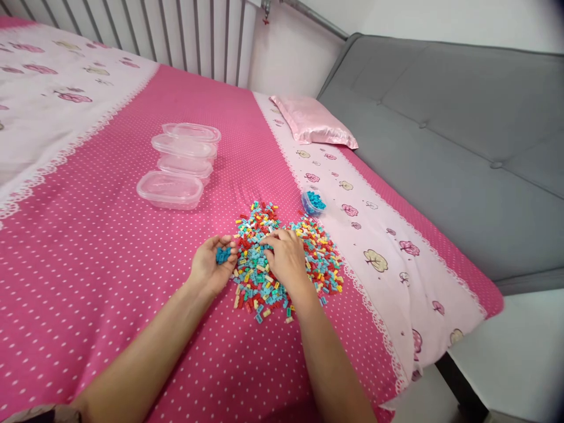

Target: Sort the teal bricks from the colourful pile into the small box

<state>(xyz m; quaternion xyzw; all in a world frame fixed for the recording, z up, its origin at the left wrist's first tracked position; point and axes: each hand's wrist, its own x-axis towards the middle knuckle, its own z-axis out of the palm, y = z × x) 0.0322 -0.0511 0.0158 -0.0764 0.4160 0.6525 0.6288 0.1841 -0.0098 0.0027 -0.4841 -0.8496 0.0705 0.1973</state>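
A heap of small bricks (308, 247) in red, yellow, light blue and teal lies on the pink dotted bedsheet (97, 264). My left hand (211, 267) rests palm up at the heap's left edge, fingers curled round a few teal bricks (222, 255). My right hand (285, 255) lies palm down on the middle of the heap, its fingertips pinched together among the bricks; what they grip is hidden. A small clear cup of teal bricks (314, 202) stands just beyond the heap to the right.
Several empty clear plastic tubs (185, 161) sit in a row beyond the heap to the left. A pink satin pillow (315, 122) lies at the back. A grey sofa (462, 147) borders the bed on the right. The bed's corner (484, 305) drops off at right.
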